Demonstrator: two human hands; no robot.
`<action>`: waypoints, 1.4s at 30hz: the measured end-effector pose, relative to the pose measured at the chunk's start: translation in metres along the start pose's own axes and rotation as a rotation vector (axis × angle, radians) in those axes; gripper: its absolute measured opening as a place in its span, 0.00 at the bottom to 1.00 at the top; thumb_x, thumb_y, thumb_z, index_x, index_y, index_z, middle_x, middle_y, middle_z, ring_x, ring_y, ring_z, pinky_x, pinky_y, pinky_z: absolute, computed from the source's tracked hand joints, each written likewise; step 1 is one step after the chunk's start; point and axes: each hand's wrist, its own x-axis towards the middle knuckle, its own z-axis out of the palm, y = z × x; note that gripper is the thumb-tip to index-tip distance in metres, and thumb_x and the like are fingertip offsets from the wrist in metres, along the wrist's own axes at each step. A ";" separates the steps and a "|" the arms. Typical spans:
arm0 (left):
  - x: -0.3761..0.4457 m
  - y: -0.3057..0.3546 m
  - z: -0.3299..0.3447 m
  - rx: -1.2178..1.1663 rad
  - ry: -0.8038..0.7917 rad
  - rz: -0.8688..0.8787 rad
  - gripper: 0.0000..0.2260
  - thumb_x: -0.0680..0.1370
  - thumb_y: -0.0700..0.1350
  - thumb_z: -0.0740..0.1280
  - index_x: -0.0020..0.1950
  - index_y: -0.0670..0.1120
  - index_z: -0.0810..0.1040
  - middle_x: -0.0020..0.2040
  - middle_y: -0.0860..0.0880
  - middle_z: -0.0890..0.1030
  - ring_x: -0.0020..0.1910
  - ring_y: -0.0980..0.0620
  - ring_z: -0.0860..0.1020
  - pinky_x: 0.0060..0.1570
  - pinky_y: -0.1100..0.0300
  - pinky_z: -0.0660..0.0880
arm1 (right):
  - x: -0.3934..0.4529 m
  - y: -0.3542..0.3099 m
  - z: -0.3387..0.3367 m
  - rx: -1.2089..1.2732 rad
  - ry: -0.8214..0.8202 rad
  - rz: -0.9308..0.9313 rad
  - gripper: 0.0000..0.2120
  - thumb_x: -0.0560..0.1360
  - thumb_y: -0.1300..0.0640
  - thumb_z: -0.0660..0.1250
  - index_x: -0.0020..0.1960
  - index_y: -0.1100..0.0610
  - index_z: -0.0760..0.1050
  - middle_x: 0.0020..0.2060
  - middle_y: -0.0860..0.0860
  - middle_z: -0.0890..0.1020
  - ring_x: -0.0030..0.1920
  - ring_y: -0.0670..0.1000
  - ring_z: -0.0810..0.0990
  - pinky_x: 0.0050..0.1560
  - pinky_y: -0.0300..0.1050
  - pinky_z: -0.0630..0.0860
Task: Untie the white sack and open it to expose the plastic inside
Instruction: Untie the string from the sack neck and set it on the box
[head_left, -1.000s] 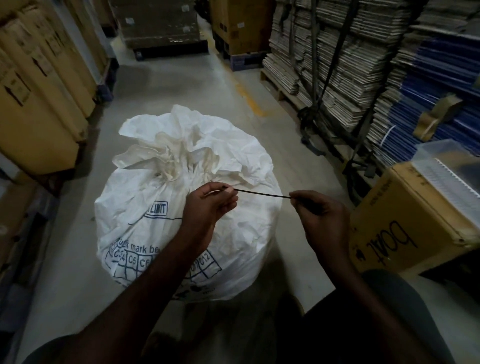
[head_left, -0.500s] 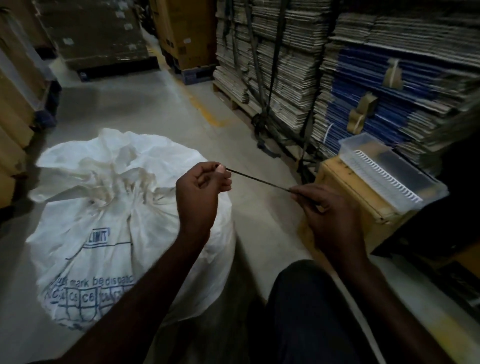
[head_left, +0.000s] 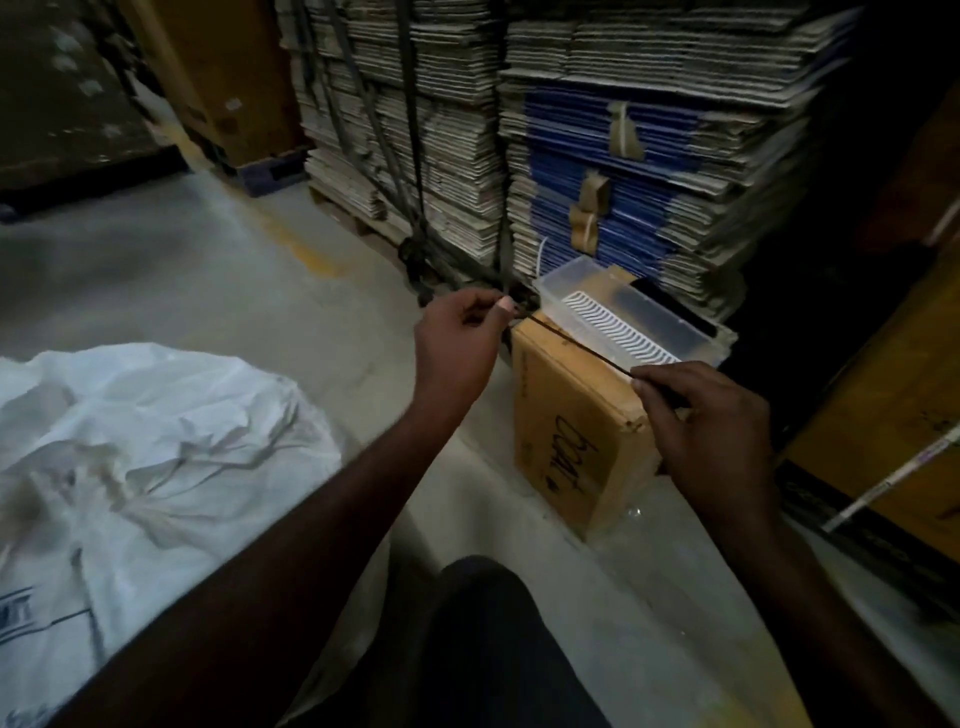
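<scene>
I pinch a thin black tie (head_left: 571, 343) taut between my left hand (head_left: 457, 343) and right hand (head_left: 711, 415), its length slanting over the cardboard box (head_left: 566, 431), while the white sack (head_left: 156, 457) lies left of that box, nearer my left hand, mouth not yet spread.

both hands raised, apart
left hand (head_left: 457, 345) and right hand (head_left: 711, 415) each pinch with curled fingers, forearms extended forward.

A tray (head_left: 623, 317) lies on the box (head_left: 571, 431), right of the sack (head_left: 156, 441).
</scene>
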 end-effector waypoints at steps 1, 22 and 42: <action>0.008 0.000 0.012 0.027 -0.018 0.016 0.05 0.80 0.50 0.74 0.50 0.52 0.89 0.40 0.59 0.87 0.43 0.62 0.86 0.46 0.61 0.84 | 0.003 0.007 -0.002 -0.004 0.008 0.023 0.06 0.79 0.60 0.73 0.56 0.55 0.86 0.48 0.48 0.86 0.45 0.46 0.84 0.49 0.50 0.84; 0.136 -0.037 0.155 0.901 -0.397 0.256 0.16 0.85 0.52 0.65 0.57 0.42 0.87 0.54 0.40 0.87 0.54 0.39 0.85 0.46 0.53 0.75 | 0.088 0.083 0.056 -0.415 -0.199 0.334 0.07 0.78 0.60 0.68 0.43 0.56 0.83 0.39 0.52 0.85 0.43 0.56 0.86 0.43 0.54 0.84; 0.104 -0.061 0.119 0.794 -0.375 0.476 0.15 0.86 0.55 0.63 0.70 0.54 0.81 0.74 0.49 0.79 0.75 0.44 0.72 0.71 0.38 0.72 | 0.102 0.078 0.056 -0.555 -0.266 0.377 0.08 0.78 0.61 0.69 0.52 0.53 0.85 0.49 0.56 0.86 0.52 0.60 0.86 0.46 0.51 0.84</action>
